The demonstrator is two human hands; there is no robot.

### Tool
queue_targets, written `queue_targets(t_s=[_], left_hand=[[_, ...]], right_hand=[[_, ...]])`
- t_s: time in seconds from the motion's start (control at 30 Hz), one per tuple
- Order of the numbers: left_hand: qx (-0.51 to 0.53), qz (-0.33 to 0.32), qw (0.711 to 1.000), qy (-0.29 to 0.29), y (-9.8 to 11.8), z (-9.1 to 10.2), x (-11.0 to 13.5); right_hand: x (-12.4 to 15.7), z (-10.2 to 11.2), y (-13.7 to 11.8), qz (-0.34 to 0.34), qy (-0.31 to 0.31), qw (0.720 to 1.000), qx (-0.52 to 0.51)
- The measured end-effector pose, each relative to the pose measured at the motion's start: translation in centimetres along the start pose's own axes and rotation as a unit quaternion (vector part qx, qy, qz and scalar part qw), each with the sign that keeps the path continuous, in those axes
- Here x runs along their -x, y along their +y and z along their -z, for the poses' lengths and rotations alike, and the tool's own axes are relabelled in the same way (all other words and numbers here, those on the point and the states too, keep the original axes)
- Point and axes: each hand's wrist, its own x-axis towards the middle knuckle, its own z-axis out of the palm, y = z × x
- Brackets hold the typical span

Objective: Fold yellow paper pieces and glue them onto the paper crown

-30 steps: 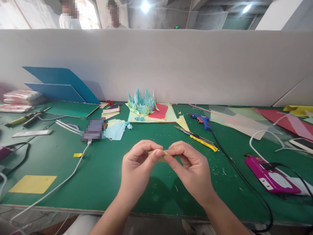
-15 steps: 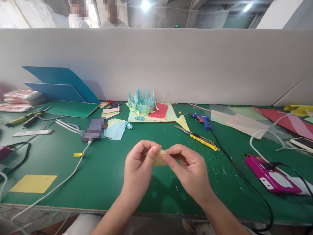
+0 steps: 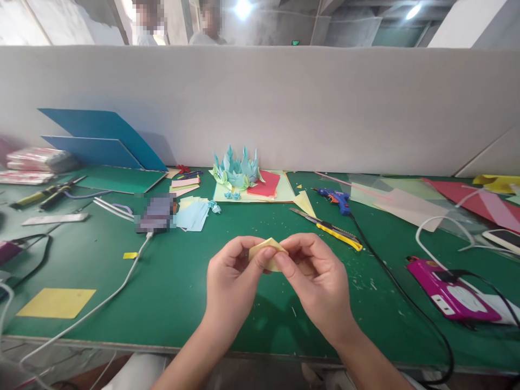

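Observation:
A small pale yellow folded paper piece (image 3: pixel 268 250) is pinched between both my hands above the green table (image 3: pixel 174 281). My left hand (image 3: pixel 233 279) grips its left side with thumb and forefinger. My right hand (image 3: pixel 317 279) grips its right side, fingers curled in. The paper's top fold shows above my fingertips; the rest is hidden behind them. Both hands hover near the table's front edge, in the middle.
Behind my hands lie a yellow utility knife (image 3: pixel 329 228), a blue glue gun (image 3: pixel 335 199) with its black cord, and a teal paper crown (image 3: pixel 236 170) on coloured sheets. A pink power strip (image 3: pixel 447 292) sits right. A yellow square (image 3: pixel 57 302), cables and tools lie left.
The paper has turned between my fingers, so its folded top now sticks up above them. My hands have shifted slightly; two people behind the partition moved right.

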Motion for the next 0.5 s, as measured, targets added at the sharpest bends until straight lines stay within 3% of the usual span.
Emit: queue_targets(t_s=[0.17, 0.3, 0.4, 0.5], left_hand=[[0.008, -0.011, 1.0, 0.017, 0.13, -0.12, 0.24], [0.065, 0.025, 0.997, -0.029, 0.07, -0.3, 0.13], [0.084, 0.044, 0.994, -0.056, 0.02, -0.3, -0.08], [0.093, 0.041, 0.994, -0.049, -0.03, -0.16, -0.26]], right_hand=[[0.6, -0.54, 0.03, 0.04, 0.031, 0.998, -0.048], [0.63, -0.37, 0.26, 0.067, 0.073, 0.995, -0.011], [0.27, -0.03, 0.37, 0.08, 0.055, 0.995, 0.028], [0.0, 0.18, 0.37, 0.094, 0.026, 0.994, 0.052]])
